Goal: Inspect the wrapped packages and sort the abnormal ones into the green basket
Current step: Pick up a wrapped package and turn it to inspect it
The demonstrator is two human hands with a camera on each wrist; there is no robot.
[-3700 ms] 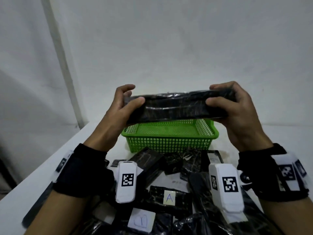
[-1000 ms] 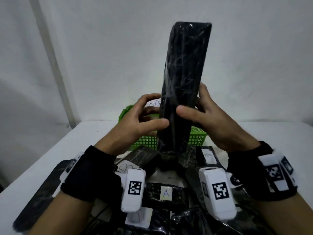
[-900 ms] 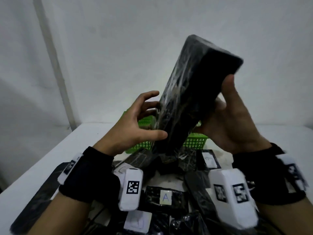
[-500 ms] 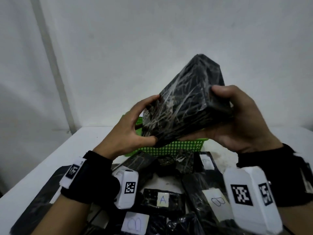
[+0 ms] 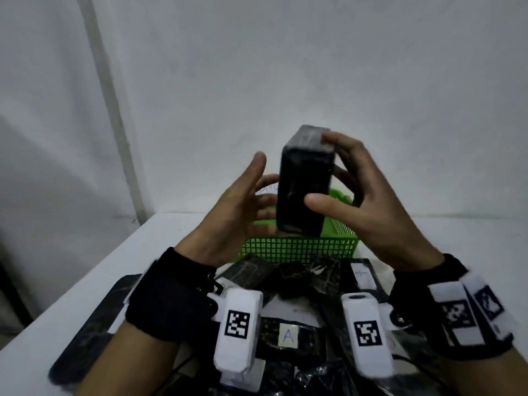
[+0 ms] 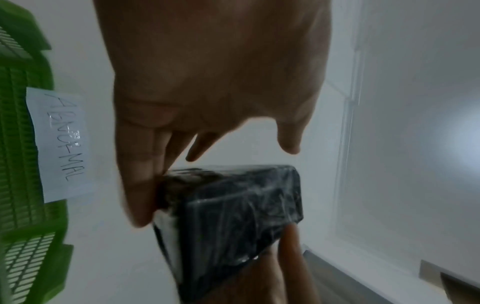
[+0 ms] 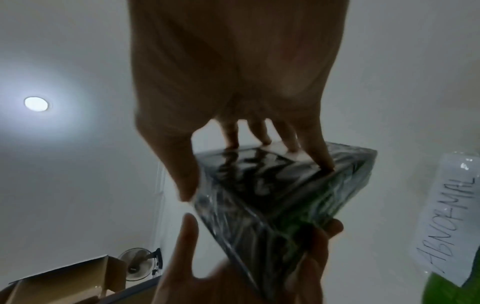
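Black-wrapped package (image 5: pixel 304 184) stands upright above the basket (image 5: pixel 300 248), long axis vertical. Your right hand (image 5: pixel 368 201) grips it, nearer; your left hand (image 5: pixel 237 207), fingers spread, touches its side.

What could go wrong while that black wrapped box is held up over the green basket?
The wrapped package has glossy film, and the right hand holds it mostly with fingertips while the left hand is spread open, so it may slip. Dropped, it could land in the green basket labelled ABNORMAL before inspection ends, which would missort it.
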